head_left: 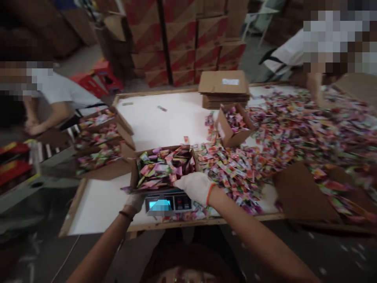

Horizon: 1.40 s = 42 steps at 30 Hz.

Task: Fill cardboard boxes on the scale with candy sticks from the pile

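A cardboard box full of small wrapped packets sits on a digital scale with a lit blue display. My left hand, in a white glove, grips the box at its front left corner; its fingertips are mostly hidden. At the front right corner my right hand, gloved in white with an orange cuff, is closed on the box. Its thumb lies over the front rim, against the packets. One purple packet shows beside my left hand.
Loose packets heap across the table's right side, around a smaller filled box. Flat cardboard is stacked behind it. More filled boxes stand left and right. Co-workers are at both sides; red-marked cartons rise behind.
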Each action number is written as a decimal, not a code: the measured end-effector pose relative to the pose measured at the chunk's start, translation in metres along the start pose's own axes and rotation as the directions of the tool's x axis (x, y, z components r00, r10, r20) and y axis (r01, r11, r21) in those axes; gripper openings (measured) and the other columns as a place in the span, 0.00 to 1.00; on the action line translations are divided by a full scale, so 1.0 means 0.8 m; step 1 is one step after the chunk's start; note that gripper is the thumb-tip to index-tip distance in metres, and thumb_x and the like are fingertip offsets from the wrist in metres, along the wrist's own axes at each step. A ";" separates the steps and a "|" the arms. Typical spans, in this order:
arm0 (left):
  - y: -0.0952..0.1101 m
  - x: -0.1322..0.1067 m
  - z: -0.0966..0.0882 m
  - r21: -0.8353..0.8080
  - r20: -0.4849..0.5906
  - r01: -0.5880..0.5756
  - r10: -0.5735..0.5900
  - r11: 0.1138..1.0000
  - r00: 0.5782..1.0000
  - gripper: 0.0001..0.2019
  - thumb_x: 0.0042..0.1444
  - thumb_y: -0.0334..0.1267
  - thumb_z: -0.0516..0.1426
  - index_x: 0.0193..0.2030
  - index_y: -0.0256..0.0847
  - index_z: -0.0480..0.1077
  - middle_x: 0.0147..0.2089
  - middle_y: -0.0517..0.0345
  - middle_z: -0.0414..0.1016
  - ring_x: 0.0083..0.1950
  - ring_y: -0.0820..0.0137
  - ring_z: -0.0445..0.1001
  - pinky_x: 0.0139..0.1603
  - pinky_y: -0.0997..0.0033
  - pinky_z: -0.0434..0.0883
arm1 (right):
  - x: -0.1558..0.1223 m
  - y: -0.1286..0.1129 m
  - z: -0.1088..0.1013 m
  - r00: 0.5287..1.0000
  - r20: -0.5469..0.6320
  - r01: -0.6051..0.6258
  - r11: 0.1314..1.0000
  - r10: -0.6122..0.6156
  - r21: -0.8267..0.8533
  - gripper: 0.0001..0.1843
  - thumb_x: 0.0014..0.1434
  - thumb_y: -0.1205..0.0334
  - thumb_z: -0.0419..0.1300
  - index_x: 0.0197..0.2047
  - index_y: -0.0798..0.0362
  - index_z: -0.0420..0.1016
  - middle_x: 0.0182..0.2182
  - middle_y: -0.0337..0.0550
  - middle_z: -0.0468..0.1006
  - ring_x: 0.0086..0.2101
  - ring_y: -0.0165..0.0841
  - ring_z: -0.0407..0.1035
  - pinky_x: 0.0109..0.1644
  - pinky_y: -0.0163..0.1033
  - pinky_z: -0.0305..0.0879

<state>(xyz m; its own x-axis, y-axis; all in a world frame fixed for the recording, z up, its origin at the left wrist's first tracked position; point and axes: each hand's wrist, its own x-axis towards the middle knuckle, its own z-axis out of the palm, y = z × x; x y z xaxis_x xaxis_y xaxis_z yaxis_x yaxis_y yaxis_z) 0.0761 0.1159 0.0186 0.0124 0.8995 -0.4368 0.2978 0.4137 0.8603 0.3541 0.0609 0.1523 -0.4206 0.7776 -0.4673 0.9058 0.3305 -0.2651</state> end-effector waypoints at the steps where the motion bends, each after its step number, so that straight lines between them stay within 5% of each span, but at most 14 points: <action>1: -0.009 -0.009 -0.007 -0.029 -0.041 0.036 -0.037 0.999 0.998 0.10 0.48 0.47 0.65 0.29 0.49 0.70 0.19 0.55 0.66 0.33 0.48 0.79 0.52 0.40 0.78 | 0.006 -0.007 -0.006 0.999 0.036 0.010 1.000 -0.010 -0.008 0.23 0.70 0.73 0.52 0.59 0.46 0.79 0.51 0.50 0.86 0.50 0.42 0.82 0.48 0.43 0.76; 4: -0.028 -0.032 -0.016 -0.187 -0.119 0.137 -0.161 0.973 0.980 0.09 0.53 0.46 0.63 0.31 0.47 0.70 0.24 0.54 0.71 0.36 0.54 0.80 0.49 0.49 0.79 | -0.011 -0.010 -0.023 0.999 0.018 0.035 0.996 -0.037 0.079 0.21 0.66 0.71 0.58 0.58 0.49 0.80 0.56 0.51 0.84 0.53 0.42 0.80 0.54 0.43 0.75; 8: -0.033 -0.060 -0.035 -0.480 -0.218 0.243 -0.383 0.843 0.897 0.10 0.63 0.45 0.54 0.35 0.41 0.70 0.35 0.51 0.77 0.35 0.65 0.78 0.39 0.66 0.76 | -0.056 0.014 -0.047 0.946 -0.318 0.066 0.933 0.054 0.354 0.14 0.64 0.66 0.59 0.51 0.50 0.80 0.47 0.46 0.85 0.46 0.38 0.79 0.54 0.41 0.74; 10: -0.024 -0.071 -0.050 -0.569 -0.268 0.195 -0.404 0.799 0.874 0.10 0.61 0.44 0.57 0.39 0.39 0.72 0.39 0.51 0.77 0.34 0.68 0.77 0.38 0.68 0.75 | -0.062 0.024 -0.056 0.892 -0.428 0.066 0.892 0.148 0.446 0.12 0.63 0.64 0.59 0.49 0.50 0.78 0.41 0.44 0.84 0.42 0.38 0.79 0.49 0.42 0.74; 14: 0.014 -0.088 -0.075 -0.519 -0.331 -0.104 -0.088 0.848 0.940 0.23 0.53 0.53 0.66 0.49 0.40 0.75 0.50 0.48 0.80 0.41 0.66 0.79 0.44 0.65 0.76 | -0.045 0.018 -0.069 0.827 -0.512 0.076 0.856 0.232 0.512 0.14 0.61 0.61 0.62 0.50 0.52 0.76 0.40 0.45 0.83 0.37 0.39 0.78 0.44 0.43 0.74; 17: 0.050 -0.094 -0.080 -0.411 -0.332 -0.274 0.137 0.869 0.933 0.29 0.49 0.56 0.69 0.53 0.40 0.76 0.56 0.46 0.79 0.44 0.65 0.79 0.47 0.63 0.76 | -0.025 0.002 -0.079 0.812 -0.542 0.094 0.870 0.215 0.485 0.13 0.61 0.61 0.63 0.50 0.52 0.76 0.40 0.45 0.81 0.35 0.37 0.75 0.42 0.42 0.73; 21: 0.081 -0.097 -0.074 -0.152 -0.286 -0.343 0.290 0.927 0.913 0.30 0.49 0.54 0.69 0.56 0.38 0.78 0.44 0.51 0.80 0.42 0.65 0.77 0.44 0.65 0.74 | 0.000 -0.016 -0.089 0.809 -0.574 0.126 0.917 0.126 0.378 0.10 0.62 0.66 0.62 0.48 0.52 0.77 0.42 0.45 0.80 0.40 0.37 0.73 0.48 0.42 0.71; 24: 0.087 -0.097 -0.068 -0.001 -0.226 -0.374 0.364 0.927 0.903 0.30 0.50 0.53 0.67 0.57 0.38 0.78 0.36 0.56 0.76 0.38 0.66 0.75 0.39 0.65 0.73 | 0.023 -0.034 -0.086 0.867 -0.492 0.067 0.959 0.080 0.274 0.13 0.60 0.70 0.62 0.49 0.52 0.78 0.45 0.46 0.79 0.43 0.37 0.73 0.52 0.41 0.69; 27: 0.088 -0.096 -0.065 0.089 -0.192 -0.399 0.409 0.912 0.892 0.30 0.50 0.55 0.65 0.55 0.38 0.78 0.38 0.55 0.75 0.37 0.65 0.75 0.38 0.64 0.74 | 0.044 -0.053 -0.079 0.918 -0.392 0.037 0.975 0.053 0.218 0.13 0.61 0.69 0.64 0.49 0.52 0.80 0.48 0.48 0.79 0.45 0.38 0.73 0.54 0.41 0.68; 30: 0.084 -0.100 -0.071 0.161 -0.227 -0.384 0.413 0.909 0.882 0.30 0.50 0.57 0.63 0.55 0.37 0.77 0.42 0.52 0.76 0.39 0.64 0.76 0.40 0.63 0.74 | 0.052 -0.039 -0.072 0.893 -0.446 0.078 0.956 0.059 0.282 0.11 0.63 0.66 0.63 0.49 0.52 0.80 0.47 0.48 0.80 0.46 0.38 0.74 0.55 0.42 0.69; 33: 0.068 -0.109 -0.088 0.220 -0.288 -0.316 0.371 0.923 0.883 0.31 0.51 0.58 0.63 0.56 0.38 0.77 0.39 0.54 0.75 0.38 0.64 0.74 0.41 0.62 0.73 | 0.040 0.029 -0.051 0.792 -0.537 -0.019 0.891 0.291 0.454 0.14 0.66 0.61 0.59 0.53 0.53 0.78 0.44 0.47 0.81 0.44 0.38 0.74 0.54 0.42 0.70; 37: 0.035 -0.114 -0.103 0.183 -0.291 -0.127 0.177 0.975 0.940 0.34 0.52 0.57 0.64 0.61 0.40 0.76 0.36 0.55 0.76 0.38 0.61 0.74 0.40 0.60 0.72 | -0.009 0.137 0.029 0.585 -0.298 -0.551 0.639 0.754 0.537 0.27 0.65 0.56 0.60 0.65 0.57 0.70 0.54 0.58 0.78 0.50 0.43 0.75 0.55 0.46 0.70; 39: 0.025 -0.111 -0.099 0.138 -0.258 -0.088 0.122 0.987 0.958 0.36 0.50 0.57 0.65 0.64 0.43 0.74 0.36 0.56 0.78 0.38 0.59 0.75 0.40 0.59 0.72 | -0.031 0.161 0.086 0.487 -0.163 -0.719 0.500 0.858 0.482 0.36 0.60 0.54 0.66 0.68 0.58 0.68 0.59 0.68 0.74 0.51 0.48 0.75 0.52 0.50 0.71; 42: 0.032 -0.104 -0.081 0.135 -0.245 -0.093 0.125 0.986 0.962 0.38 0.44 0.61 0.67 0.62 0.46 0.75 0.38 0.55 0.81 0.38 0.58 0.76 0.40 0.58 0.73 | -0.038 0.163 0.159 0.449 -0.067 -0.800 0.435 0.891 0.413 0.37 0.56 0.53 0.70 0.65 0.58 0.71 0.60 0.73 0.72 0.49 0.51 0.77 0.46 0.50 0.73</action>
<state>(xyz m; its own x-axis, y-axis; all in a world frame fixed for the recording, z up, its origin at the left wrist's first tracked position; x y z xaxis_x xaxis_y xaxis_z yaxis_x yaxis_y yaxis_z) 0.0206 0.0606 0.0943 -0.1845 0.9509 -0.2486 0.4216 0.3051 0.8539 0.4784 0.0123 0.0250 0.6213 0.6797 -0.3899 0.7090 -0.6995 -0.0895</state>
